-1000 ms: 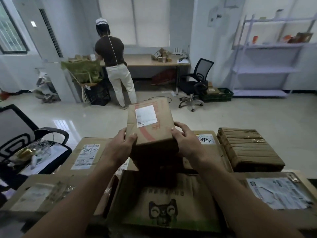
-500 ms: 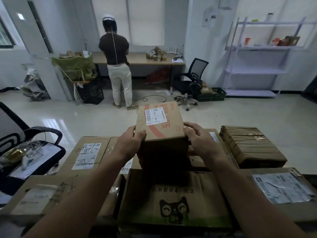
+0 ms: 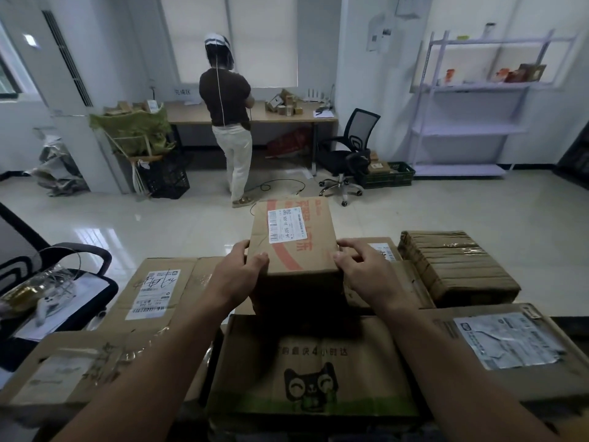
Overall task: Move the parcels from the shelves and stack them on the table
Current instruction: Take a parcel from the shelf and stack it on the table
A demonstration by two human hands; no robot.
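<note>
A brown cardboard parcel (image 3: 294, 240) with a white label and orange print stands in the middle, on top of other parcels. My left hand (image 3: 237, 275) grips its left side and my right hand (image 3: 366, 272) grips its right side. In front of it lies a flat parcel with a cat-face print (image 3: 314, 374). Labelled parcels lie to the left (image 3: 153, 295), near left (image 3: 63, 374) and near right (image 3: 506, 342). A taped bundle (image 3: 455, 266) sits at the right.
A person (image 3: 228, 122) stands with their back to me at a far desk (image 3: 287, 118). A white shelf rack (image 3: 471, 100) stands at the far right. Two office chairs: (image 3: 350, 154), (image 3: 38, 275) at my left. A crate (image 3: 167, 178) sits on the tiled floor.
The parcel has levelled out and come down onto the parcels beneath it, shifting slightly right. Both hands stay on its sides.
</note>
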